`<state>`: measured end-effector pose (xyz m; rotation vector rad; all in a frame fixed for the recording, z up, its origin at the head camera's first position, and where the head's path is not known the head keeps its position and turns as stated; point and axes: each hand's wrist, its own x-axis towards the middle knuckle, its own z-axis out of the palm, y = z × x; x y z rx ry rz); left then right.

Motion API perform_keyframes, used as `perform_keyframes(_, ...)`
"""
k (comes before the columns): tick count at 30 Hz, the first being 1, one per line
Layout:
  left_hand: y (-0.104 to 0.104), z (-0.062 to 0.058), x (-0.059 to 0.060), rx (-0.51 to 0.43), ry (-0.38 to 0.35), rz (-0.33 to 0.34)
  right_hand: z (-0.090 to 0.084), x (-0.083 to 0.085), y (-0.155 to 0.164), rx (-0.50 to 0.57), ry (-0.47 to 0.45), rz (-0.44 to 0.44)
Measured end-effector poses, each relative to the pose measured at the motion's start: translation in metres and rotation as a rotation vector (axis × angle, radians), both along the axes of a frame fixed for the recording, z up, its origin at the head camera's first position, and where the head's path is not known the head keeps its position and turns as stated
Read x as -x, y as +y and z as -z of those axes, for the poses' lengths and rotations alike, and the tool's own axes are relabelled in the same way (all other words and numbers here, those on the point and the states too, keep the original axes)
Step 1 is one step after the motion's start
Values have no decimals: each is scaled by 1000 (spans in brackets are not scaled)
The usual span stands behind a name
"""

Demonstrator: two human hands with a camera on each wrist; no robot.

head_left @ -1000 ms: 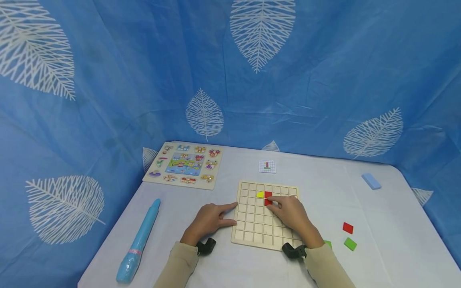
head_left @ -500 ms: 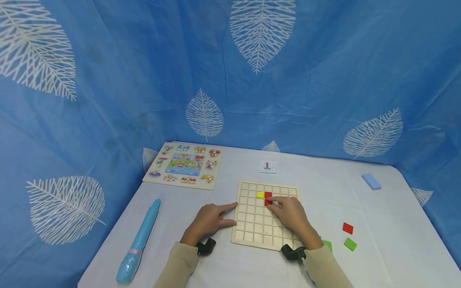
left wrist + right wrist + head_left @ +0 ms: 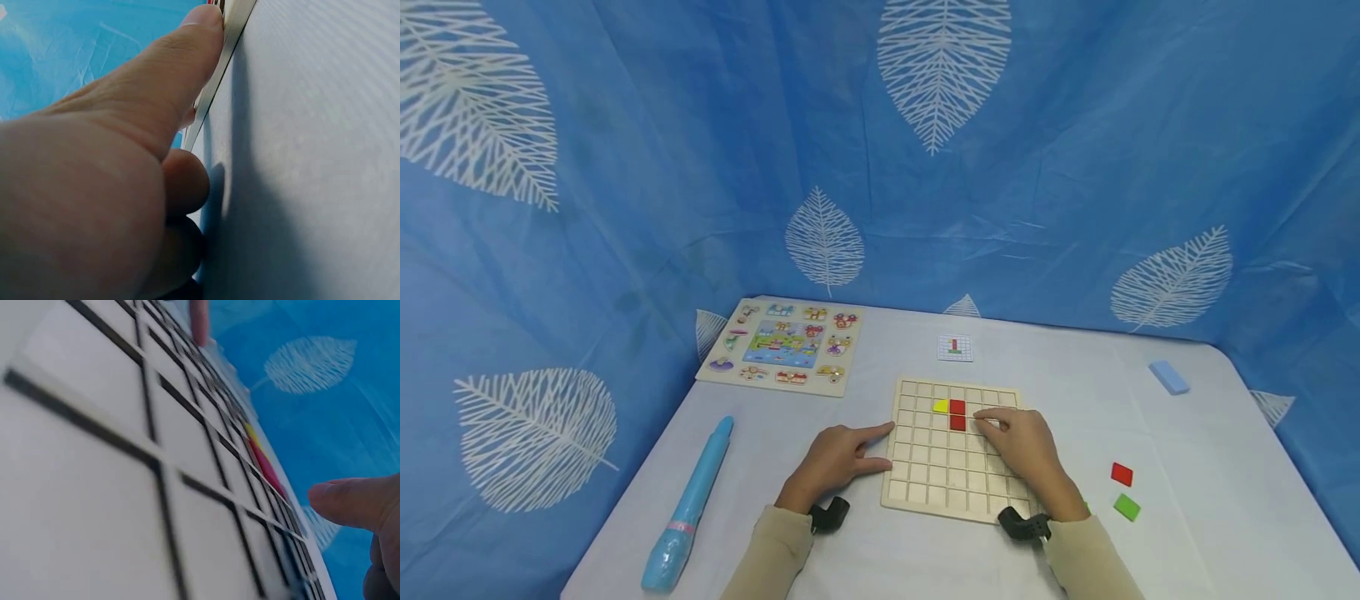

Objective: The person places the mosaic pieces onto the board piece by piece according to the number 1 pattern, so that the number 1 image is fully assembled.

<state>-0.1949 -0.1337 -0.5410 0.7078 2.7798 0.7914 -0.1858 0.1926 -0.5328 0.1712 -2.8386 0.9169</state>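
Observation:
A square wooden grid board (image 3: 936, 477) lies in the middle of the table. Two red square tiles (image 3: 957, 423) sit in cells of it, one below the other, with a yellow round-cornered piece (image 3: 941, 406) left of the upper one. My left hand (image 3: 831, 460) has its straight index finger and thumb against the board's left edge; in the left wrist view the other fingers (image 3: 185, 181) are curled under. Over the board's right part, just right of the red tiles, my right hand (image 3: 1028, 446) holds nothing, thumb and index finger extended.
A red tile (image 3: 1122, 474) and a green tile (image 3: 1127, 506) lie to the right. A small pattern card (image 3: 955, 347) lies behind the board, a picture puzzle (image 3: 842, 385) back left, a blue block (image 3: 1168, 377) back right. A long light-blue object (image 3: 688, 508) lies at left.
My right hand has let go of the lower red tile and moved a little to the right, leaving both red tiles in full view. The left hand stays in place.

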Motion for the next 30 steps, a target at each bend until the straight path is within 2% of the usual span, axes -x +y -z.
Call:
perform_keyframes(7, 2, 0, 0, 7, -4, -1, -7, -14, 53, 16, 86, 147)
perform_keyframes(15, 1, 3, 2, 5, 8, -1, -6, -41, 107, -19, 159, 311)
perform_keyframes(20, 1, 3, 1, 3, 3, -2, -7, -63, 124, -56, 90, 357)
perform_keyframes(24, 1, 2, 1, 2, -4, 0, -1, -81, 135, -83, 43, 398)
perform_keyframes(28, 2, 1, 1, 1, -7, -6, 6, -93, 148, -92, 9, 442)
perform_keyframes(30, 2, 1, 0, -1, -9, -10, 6, -97, 156, -81, -44, 464)
